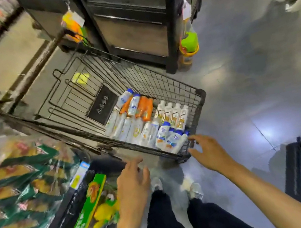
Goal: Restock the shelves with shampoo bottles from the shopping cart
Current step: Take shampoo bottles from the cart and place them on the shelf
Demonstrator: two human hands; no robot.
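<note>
Head view, shampoo bottles (167, 138) in shopping cart (200, 94), just beyond left hand (134, 185) and right hand (209, 153), both hands spread, empty

Both arms out front. The left hand (134, 180) points at twelve o'clock, fingers loose. The right hand (210, 153) angles toward ten o'clock, fingers spread.

A smooth grey floor (246, 60) fills the right side of the aisle, with a pale patch of reflected light (267, 131) on it. Ahead stands a dark display stand (130, 29), blurred red and orange goods on top. A shelf (18, 177) of green and yellow packets runs along the left, badly blurred.
</note>
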